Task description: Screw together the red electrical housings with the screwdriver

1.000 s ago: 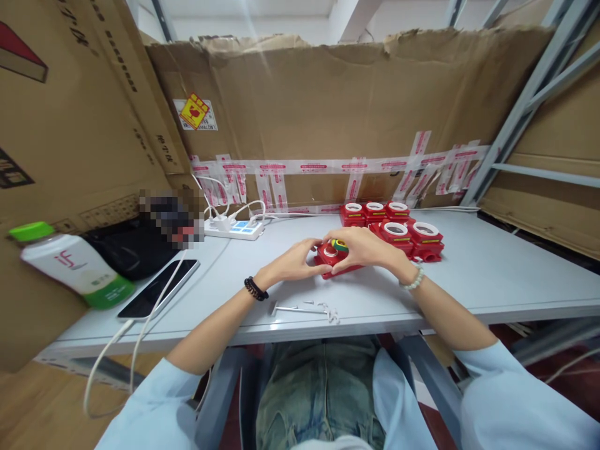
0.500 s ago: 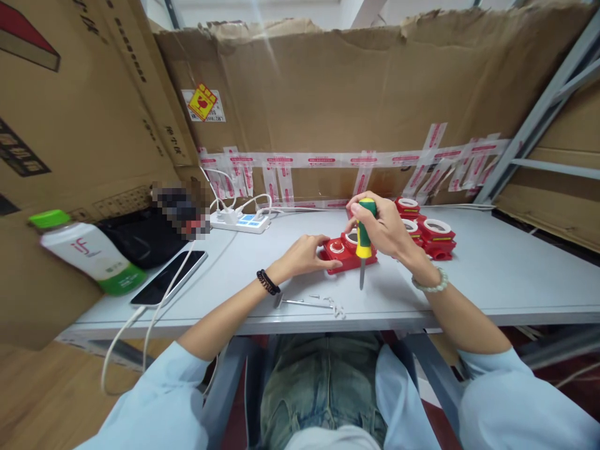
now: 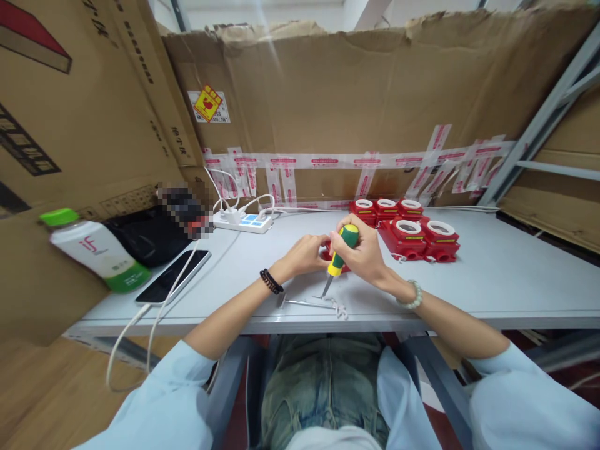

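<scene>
The screwdriver (image 3: pixel 347 240), with its green and yellow handle, is in the right hand (image 3: pixel 368 253), whose fingers are closed around the handle. Its shaft slants down toward the person, with the tip at the small screws (image 3: pixel 317 296) on the counter (image 3: pixel 248 269); whether it touches one, I cannot tell.

Just left of the screwdriver, the left hand (image 3: pixel 307 255) has hold of a red housing (image 3: pixel 327 250) — thumb on the near side, the other fingers curved round the far side, parted by about the width of the piece. The red housing rests on the counter beside and partly behind the screwdriver, much of it hidden by the hands.

Nearer the person than the screwdriver lies a thin metal rod (image 3: pixel 309 304) with a crosspiece at its left end, and small pale pieces (image 3: pixel 342 309) lie at its right end. Beyond the screwdriver and to its right stands a group of red units (image 3: pixel 407 240) topped with white rings — three rings in the back row, two in front.

Well to the left of the screwdriver are a phone (image 3: pixel 173 278) with a white cable (image 3: pixel 154 325), a tilted bottle (image 3: pixel 98 253) with a green cap, and a black bag (image 3: pixel 145 240). A white power strip (image 3: pixel 255 223) sits beyond the screwdriver, also to its left.
</scene>
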Motion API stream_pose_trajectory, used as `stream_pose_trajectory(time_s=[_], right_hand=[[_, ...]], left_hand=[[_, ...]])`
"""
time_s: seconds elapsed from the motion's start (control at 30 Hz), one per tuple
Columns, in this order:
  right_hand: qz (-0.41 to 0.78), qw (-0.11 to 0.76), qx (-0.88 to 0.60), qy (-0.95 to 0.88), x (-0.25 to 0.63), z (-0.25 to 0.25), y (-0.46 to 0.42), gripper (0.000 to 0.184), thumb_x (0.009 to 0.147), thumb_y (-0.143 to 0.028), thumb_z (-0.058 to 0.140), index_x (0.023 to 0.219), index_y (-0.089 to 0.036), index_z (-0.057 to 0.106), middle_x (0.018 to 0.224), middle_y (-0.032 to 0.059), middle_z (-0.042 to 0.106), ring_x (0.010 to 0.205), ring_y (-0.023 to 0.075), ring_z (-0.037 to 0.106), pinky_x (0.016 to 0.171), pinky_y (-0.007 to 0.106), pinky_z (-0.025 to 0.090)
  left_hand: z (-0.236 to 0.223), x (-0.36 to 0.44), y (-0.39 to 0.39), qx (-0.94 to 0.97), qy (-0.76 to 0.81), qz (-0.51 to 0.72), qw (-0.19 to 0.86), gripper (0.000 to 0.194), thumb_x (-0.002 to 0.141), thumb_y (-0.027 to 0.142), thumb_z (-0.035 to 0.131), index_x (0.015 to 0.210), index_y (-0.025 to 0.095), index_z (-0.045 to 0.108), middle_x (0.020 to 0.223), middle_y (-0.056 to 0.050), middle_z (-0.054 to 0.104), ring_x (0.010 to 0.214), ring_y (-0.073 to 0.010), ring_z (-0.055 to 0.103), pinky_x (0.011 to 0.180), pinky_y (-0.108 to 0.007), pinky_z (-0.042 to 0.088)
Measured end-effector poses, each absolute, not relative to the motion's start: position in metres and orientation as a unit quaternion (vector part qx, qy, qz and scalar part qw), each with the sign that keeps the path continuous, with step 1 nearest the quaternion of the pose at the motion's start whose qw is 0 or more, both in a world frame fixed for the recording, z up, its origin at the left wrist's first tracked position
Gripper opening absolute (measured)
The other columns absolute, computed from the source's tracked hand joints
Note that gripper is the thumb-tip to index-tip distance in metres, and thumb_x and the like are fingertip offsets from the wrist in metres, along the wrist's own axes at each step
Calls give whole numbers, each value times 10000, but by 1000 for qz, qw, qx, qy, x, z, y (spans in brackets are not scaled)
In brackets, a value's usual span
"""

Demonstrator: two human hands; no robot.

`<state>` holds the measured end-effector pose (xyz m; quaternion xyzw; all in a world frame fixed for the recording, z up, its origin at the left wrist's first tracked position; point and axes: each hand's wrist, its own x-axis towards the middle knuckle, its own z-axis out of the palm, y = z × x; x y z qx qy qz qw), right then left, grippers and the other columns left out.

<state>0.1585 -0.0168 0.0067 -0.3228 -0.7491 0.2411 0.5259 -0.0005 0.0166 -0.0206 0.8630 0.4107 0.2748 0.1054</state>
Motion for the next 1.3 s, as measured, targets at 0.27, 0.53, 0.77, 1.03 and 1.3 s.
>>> stream_pose_trajectory(time_s=[0.27, 0.53, 0.77, 1.03, 1.3], right_hand=[[235, 527, -333, -746, 157, 6, -17, 216, 818, -411, 577, 790, -240, 448, 610, -29, 528, 551, 147, 528, 547, 305, 443], [223, 586, -305, -717, 164, 16, -15, 191, 859, -390, 556, 808, -244, 443, 623, -31, 547, 530, 144, 574, 531, 307, 481], [144, 667, -311, -662, 184, 34, -3, 208, 879, -419, 540, 812, -259, 427, 596, -27, 542, 532, 162, 594, 540, 326, 482], [96, 672, -324, -659, 195, 33, 17, 204, 891, -453, 503, 880, -252, 466, 619, -5, 536, 576, 177, 600, 572, 341, 487], [66, 690, -292, -659, 189, 32, 19, 183, 854, -332, 579, 764, -231, 455, 547, -59, 519, 481, 124, 565, 470, 261, 450]], left_hand=[[-22, -1, 18, 862, 411, 274, 114, 248, 686, 349, 703, 813, 146, 639, 670, -4, 645, 584, -139, 555, 545, -250, 364], [-20, -1, 16, 858, 419, 270, 120, 388, 694, 386, 726, 1001, 154, 674, 824, -52, 720, 647, -171, 609, 618, -270, 431], [-21, -1, 13, 846, 434, 277, 137, 636, 695, 578, 713, 1150, 138, 647, 899, -87, 732, 674, -187, 633, 658, -290, 469], [-23, -2, 13, 845, 441, 273, 132, 675, 709, 600, 696, 1191, 132, 629, 1013, -122, 726, 720, -203, 651, 702, -311, 488], [-22, -2, 13, 847, 442, 267, 125, 666, 715, 596, 696, 1195, 139, 632, 989, -116, 731, 733, -212, 656, 714, -308, 484]])
